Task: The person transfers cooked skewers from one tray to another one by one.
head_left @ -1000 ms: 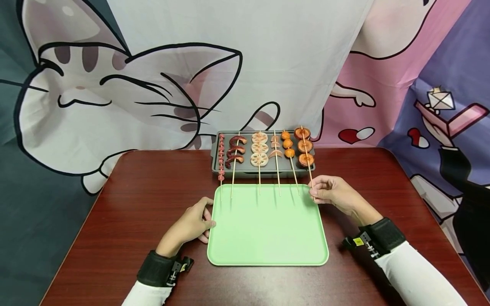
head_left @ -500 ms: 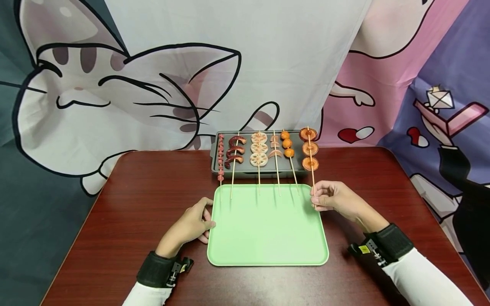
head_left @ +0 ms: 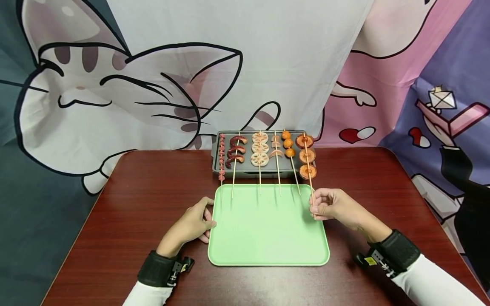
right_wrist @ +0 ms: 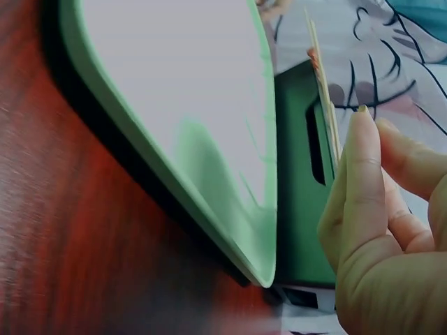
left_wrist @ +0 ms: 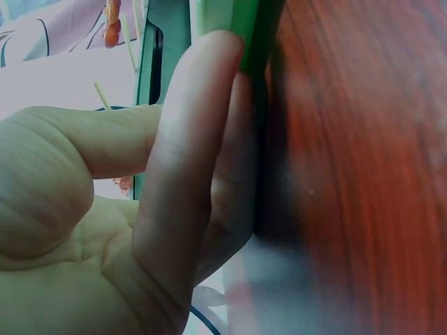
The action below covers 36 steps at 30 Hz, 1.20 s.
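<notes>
In the head view my right hand (head_left: 332, 207) pinches the bare stick end of a skewer (head_left: 307, 156) threaded with round brown, mushroom-like slices. Its slices overlap the right front edge of a dark grey grill pan (head_left: 248, 171) at the back of the table. My left hand (head_left: 189, 222) grips the left edge of a light green tray (head_left: 268, 229), thumb at the rim. Seen in the left wrist view, fingers (left_wrist: 185, 139) reach up to the tray's green edge (left_wrist: 220, 17). The right wrist view shows thumb and index finger (right_wrist: 364, 150) meeting at their tips.
Several other skewers lie across the pan: small pink pieces (head_left: 221, 157), dark curled sausages (head_left: 235, 151), lotus root slices (head_left: 260, 159), pale pink pieces (head_left: 275, 153) and orange balls (head_left: 289, 152). Their sticks overhang the tray's back edge. Brown table (head_left: 153, 191) surrounds it; a cartoon cloth hangs behind.
My right hand has drawn the brown-slice skewer toward me, first swinging slightly right, then back left, over the tray's right back corner. The left hand stays on the tray.
</notes>
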Available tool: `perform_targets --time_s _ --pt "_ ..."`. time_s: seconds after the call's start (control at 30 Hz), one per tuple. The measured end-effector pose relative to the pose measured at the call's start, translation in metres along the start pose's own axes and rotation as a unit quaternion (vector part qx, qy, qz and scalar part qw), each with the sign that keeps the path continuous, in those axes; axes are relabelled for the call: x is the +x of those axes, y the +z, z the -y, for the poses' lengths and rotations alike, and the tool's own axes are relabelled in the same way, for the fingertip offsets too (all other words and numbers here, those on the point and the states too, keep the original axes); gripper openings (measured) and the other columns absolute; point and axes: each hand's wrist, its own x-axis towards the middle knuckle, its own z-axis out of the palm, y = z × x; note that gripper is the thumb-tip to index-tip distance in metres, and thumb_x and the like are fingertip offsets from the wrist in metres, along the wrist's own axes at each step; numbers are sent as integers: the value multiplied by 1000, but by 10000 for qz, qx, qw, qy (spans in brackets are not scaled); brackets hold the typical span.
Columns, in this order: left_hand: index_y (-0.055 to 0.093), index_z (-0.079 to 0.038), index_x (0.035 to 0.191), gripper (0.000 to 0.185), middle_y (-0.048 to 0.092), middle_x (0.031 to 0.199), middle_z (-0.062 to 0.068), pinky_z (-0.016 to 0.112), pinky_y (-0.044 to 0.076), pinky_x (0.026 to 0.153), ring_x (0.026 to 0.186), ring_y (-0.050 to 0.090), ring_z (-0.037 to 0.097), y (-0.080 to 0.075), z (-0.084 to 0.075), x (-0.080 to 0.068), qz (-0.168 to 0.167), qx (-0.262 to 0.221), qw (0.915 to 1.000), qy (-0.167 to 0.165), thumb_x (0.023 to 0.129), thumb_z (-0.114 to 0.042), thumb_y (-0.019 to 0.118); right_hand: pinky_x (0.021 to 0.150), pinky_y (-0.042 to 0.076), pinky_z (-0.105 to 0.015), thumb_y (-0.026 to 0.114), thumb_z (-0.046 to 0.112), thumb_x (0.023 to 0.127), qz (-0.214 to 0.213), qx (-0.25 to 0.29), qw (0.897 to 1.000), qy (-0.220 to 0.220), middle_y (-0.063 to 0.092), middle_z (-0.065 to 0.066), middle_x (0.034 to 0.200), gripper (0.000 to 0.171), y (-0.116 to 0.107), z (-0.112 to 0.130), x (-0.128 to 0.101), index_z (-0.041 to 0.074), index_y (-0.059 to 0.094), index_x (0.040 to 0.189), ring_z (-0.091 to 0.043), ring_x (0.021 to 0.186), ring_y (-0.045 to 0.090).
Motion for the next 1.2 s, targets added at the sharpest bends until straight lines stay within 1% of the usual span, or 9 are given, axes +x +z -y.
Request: perform_targets --time_s 0.13,0.37,0.53,0.77,0.97,1.2 --pt "45 0 143 55 56 87 14 38 63 50 56 63 23 0 0 0 31 27 10000 -37 94 7 68 79 66 -33 71 3 96 10 11 10000 32 67 1 86 19 5 -1 -3 -7 58 105 -12 81 71" --pt "45 -1 145 55 56 87 14 38 63 50 57 62 23 -1 -2 0 95 -10 9999 -32 95 6 68 79 67 -35 71 3 96 85 -69 9999 28 67 1 87 33 4 -2 -15 -18 51 110 -11 82 71" --pt "45 -1 143 55 56 87 14 38 63 50 57 62 23 0 -3 0 63 -16 10000 -34 94 6 68 79 67 -35 70 2 96 125 -68 9999 26 67 2 87 30 5 -3 -25 -17 51 108 -10 82 71" --pt "46 -1 143 55 56 87 14 38 62 49 57 62 22 0 -2 -1 24 -1 10000 -79 94 7 68 79 66 -33 70 1 96 198 24 9997 140 67 2 87 28 11 -6 -33 -17 52 107 -10 81 71" --pt "46 -1 143 54 56 87 14 38 62 49 57 62 22 0 -1 -1 20 2 10000 -93 94 7 68 78 66 -32 69 0 96 317 26 9995 84 67 2 87 30 16 -11 -40 -20 51 107 -9 81 71" --pt "46 -1 144 55 56 88 14 38 62 50 57 63 23 0 -2 -1 25 26 9999 -98 94 6 69 75 66 -31 71 3 95 452 -41 9989 66 68 0 86 32 18 -17 -50 -20 51 105 -9 80 71"
